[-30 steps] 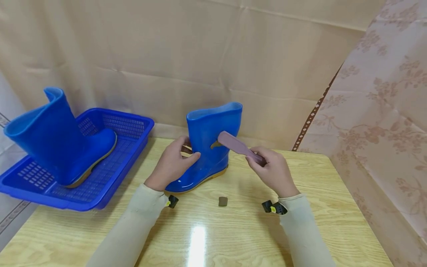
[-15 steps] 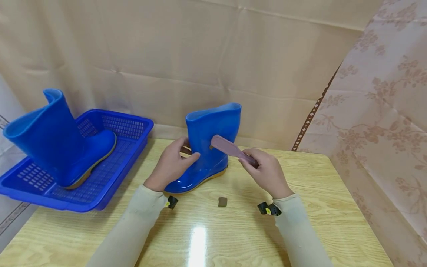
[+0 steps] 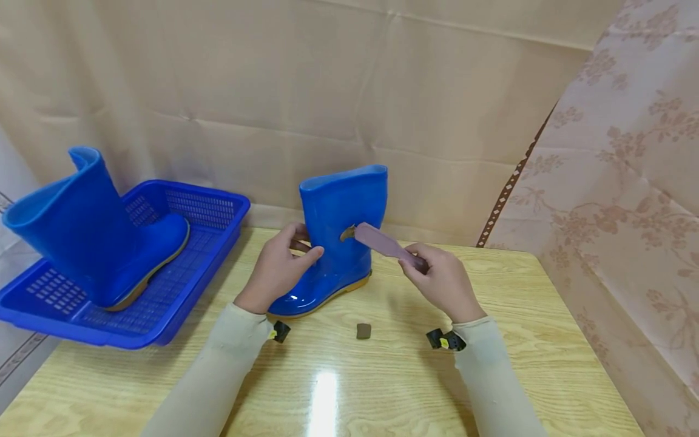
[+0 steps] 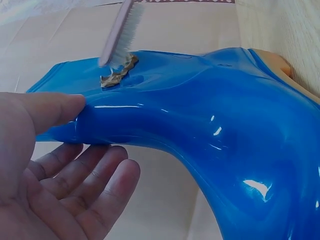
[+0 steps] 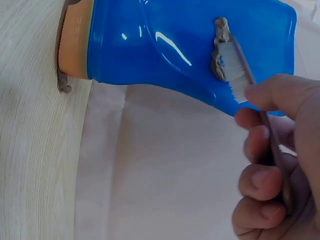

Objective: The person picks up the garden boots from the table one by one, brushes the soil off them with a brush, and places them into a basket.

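A blue rubber boot (image 3: 344, 200) with a yellow-orange sole stands on the table, toe toward the left front. My left hand (image 3: 277, 267) holds the front of its shaft, thumb on the near side and fingers round the other, as the left wrist view shows. My right hand (image 3: 443, 282) grips the handle of a pinkish-purple brush (image 3: 380, 240). White bristles (image 5: 235, 72) meet a raised streak of brown mud (image 5: 218, 62) on the boot's side. In the right wrist view, some brown stuff (image 5: 64, 82) also clings at the heel.
At the left a blue plastic basket (image 3: 204, 267) bears a second blue boot (image 3: 104, 243). A small brown square lump (image 3: 363, 331) lies on the wooden table (image 3: 404, 382) between my forearms. A beige cloth (image 3: 262, 91) hangs behind, a flowered one (image 3: 644, 212) at the right.
The brush has swept left across the mud, then back to the right, baring the streak again. The top of the boot shaft has tipped slightly left. My left hand keeps its hold.
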Demonstrator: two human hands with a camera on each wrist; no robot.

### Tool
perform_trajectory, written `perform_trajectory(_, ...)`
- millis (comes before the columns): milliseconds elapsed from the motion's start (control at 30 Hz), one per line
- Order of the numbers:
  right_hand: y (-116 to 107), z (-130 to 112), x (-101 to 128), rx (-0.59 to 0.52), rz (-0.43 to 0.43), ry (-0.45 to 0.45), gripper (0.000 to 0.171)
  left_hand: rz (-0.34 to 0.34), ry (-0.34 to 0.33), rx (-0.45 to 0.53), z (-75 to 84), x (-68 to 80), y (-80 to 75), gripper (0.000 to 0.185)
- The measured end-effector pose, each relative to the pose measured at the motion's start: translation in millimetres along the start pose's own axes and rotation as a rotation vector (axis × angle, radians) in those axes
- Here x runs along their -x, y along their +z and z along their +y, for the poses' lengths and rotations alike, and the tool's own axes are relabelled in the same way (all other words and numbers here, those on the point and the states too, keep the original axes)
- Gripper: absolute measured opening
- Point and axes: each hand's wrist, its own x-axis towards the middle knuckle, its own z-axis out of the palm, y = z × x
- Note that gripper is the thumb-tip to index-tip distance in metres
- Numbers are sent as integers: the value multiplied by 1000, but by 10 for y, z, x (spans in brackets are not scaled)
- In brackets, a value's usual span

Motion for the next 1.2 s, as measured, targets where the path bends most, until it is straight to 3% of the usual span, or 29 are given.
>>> perform_trajectory(200,19,-37,1,-45,76,-79,15,-5,52,-8,23,22,-10,45)
perform_trajectory(400,49,-100,-3,-57,61,-116,18,-27,104,-50,67,57,-32,45)
perform_trajectory(867,4,-38,8,28,-69,1,11,15,24,-46,65,49,-33,44)
perform_trajectory(1033,-7,-24,13,1,-39,-31,11,10,22,-52,63,45,-28,45)
perform_trajectory(1200,18,-55,19,-71,-29,-117,13,-14,70,-82,81,55,-24,43)
